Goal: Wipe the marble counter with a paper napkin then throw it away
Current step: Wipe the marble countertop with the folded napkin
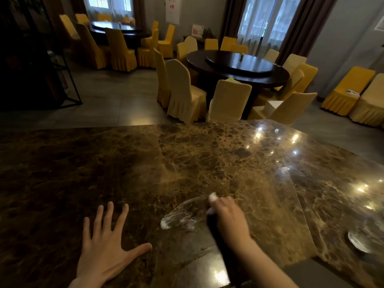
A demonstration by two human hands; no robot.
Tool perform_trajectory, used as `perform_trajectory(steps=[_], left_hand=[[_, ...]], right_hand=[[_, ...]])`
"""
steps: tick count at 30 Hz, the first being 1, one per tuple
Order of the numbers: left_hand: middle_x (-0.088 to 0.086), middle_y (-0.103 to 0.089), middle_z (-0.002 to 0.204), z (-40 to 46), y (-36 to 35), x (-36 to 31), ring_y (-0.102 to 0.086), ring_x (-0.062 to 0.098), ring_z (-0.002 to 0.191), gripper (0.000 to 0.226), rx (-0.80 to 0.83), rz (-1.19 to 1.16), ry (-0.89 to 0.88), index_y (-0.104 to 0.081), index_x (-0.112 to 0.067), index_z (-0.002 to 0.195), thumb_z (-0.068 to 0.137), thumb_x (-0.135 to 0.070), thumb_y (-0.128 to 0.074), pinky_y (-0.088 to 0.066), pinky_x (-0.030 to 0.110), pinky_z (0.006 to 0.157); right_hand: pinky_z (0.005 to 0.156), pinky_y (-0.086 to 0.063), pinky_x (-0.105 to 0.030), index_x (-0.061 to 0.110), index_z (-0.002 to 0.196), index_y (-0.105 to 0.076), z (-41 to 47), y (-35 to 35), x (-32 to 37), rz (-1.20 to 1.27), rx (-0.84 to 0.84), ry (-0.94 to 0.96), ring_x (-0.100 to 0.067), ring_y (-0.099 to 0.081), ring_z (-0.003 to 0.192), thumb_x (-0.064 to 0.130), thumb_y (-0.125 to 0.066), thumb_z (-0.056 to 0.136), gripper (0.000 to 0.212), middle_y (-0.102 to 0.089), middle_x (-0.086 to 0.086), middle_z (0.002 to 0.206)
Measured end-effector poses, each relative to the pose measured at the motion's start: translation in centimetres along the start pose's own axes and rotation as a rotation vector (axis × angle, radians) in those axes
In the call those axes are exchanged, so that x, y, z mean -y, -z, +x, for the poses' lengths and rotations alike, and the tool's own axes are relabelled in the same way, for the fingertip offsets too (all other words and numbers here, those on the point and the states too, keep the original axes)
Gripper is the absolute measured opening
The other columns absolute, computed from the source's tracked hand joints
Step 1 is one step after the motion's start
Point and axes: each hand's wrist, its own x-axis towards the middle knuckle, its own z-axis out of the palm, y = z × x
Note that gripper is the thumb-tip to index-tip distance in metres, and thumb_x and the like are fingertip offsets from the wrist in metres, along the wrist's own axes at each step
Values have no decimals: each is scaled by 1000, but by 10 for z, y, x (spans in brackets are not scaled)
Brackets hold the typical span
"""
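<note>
Right hand is curled around a balled-up paper napkin, pressing it on the marble counter next to a wet smear. Left hand lies flat, fingers spread, empty. Napkin's probably soggy and tear-prone, so I'd keep it bunched, not pinched by an edge.

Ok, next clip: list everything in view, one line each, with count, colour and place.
marble counter: one, brown veined, foreground.
paper napkin: one, white, bunched in the right hand.
wet smear: one, whitish, on the counter between the hands.
glass dish: one, clear, counter's right edge.
round tables: two, dark, behind the counter.
covered chairs: many, yellow and cream, around the tables and along the right wall.
windows: two, curtained, back wall.
left hand: flat on the counter, fingers spread.
right hand: closed on the napkin.
</note>
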Motion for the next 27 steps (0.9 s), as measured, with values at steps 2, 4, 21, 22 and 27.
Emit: perform_trajectory(steps=[2, 4, 21, 22, 27], left_hand=[[2, 37, 165, 0, -1, 0, 38, 26, 152, 139, -5, 0, 0, 31, -40, 153, 46, -118, -11, 18, 59, 128], [2, 37, 165, 0, -2, 0, 38, 26, 152, 138, -4, 2, 3, 31, -41, 153, 46, -118, -10, 19, 59, 127], [0, 41, 164, -5, 15, 2, 45, 25, 148, 156, 118, -52, -46, 34, -31, 153, 39, -120, -26, 23, 59, 125], [-1, 42, 164, -5, 16, 5, 45, 24, 148, 158, 129, -52, -66, 34, -30, 153, 39, -120, -28, 24, 59, 125], [0, 40, 164, -16, 17, 15, 42, 18, 150, 155, 112, -18, -96, 33, -27, 154, 43, -119, -23, 21, 56, 128]], right_hand=[[72, -49, -36, 10, 97, -71, 7, 13, -32, 0, -75, -229, -27, -60, 93, 5, -66, 90, 10, -72, -6, 94], [74, -48, -36, 9, 95, -69, 8, 10, -30, -28, -90, -319, -27, -58, 96, 9, -62, 95, 7, -69, -9, 100], [74, -48, -30, 17, 102, -77, -21, -16, 57, 195, 17, -126, -18, -61, 89, 1, -66, 88, 24, -71, 1, 92], [74, -50, -31, 17, 110, -76, -28, -21, 65, 228, 17, -84, -18, -62, 90, -1, -66, 88, 30, -69, 2, 95], [74, -51, -31, 18, 125, -69, -36, -39, 101, 237, 29, 96, -20, -60, 98, 10, -68, 93, 33, -65, 0, 109]])
